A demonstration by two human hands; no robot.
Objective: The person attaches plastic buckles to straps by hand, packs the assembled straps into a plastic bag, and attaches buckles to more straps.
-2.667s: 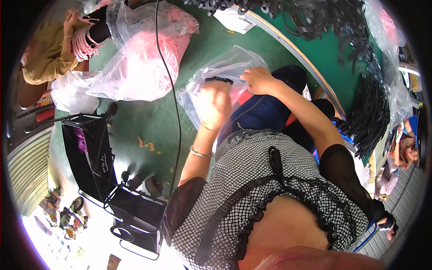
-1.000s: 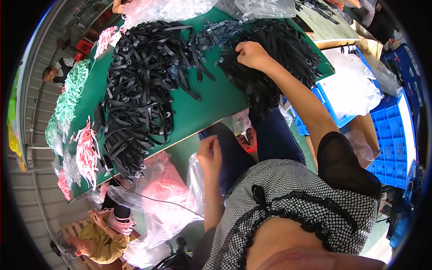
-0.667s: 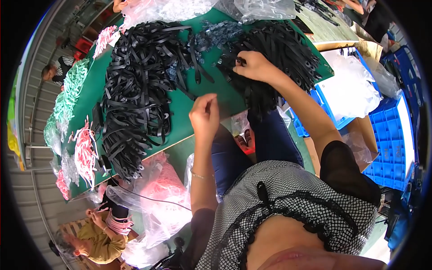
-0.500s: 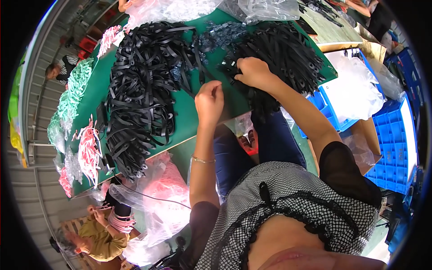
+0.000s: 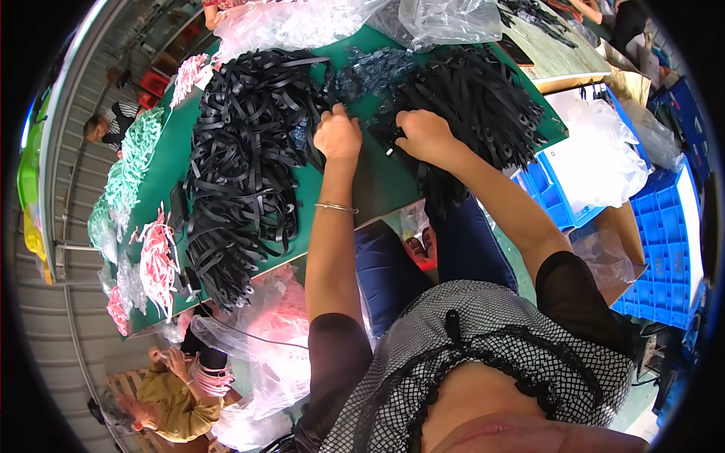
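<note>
My left hand [image 5: 337, 134] is closed at the right edge of a big tangled heap of black straps [image 5: 245, 143]; what its fingers hold, if anything, is hidden. To its right, my right hand [image 5: 427, 136] is curled over the left end of a second bundle of black straps [image 5: 483, 102], laid more in line. Its fingers are closed on a dark strap end, with a small white bit just below. Beyond both hands lies a scatter of small, clear, dark-looking pieces [image 5: 374, 69] on the green table [image 5: 377, 181].
Green [image 5: 136, 155] and pink strap bundles [image 5: 157, 253] lie along the table's left side. Clear plastic bags [image 5: 294, 23] cover its far edge. Blue crates [image 5: 661, 249] stand at right, a bag of pink straps [image 5: 276, 309] below the table. A co-worker [image 5: 170, 400] sits lower left.
My left hand has moved forward and slightly left, from the table's middle to the heap's edge. My right hand has shifted little, staying at its bundle. The whole view has tilted slightly.
</note>
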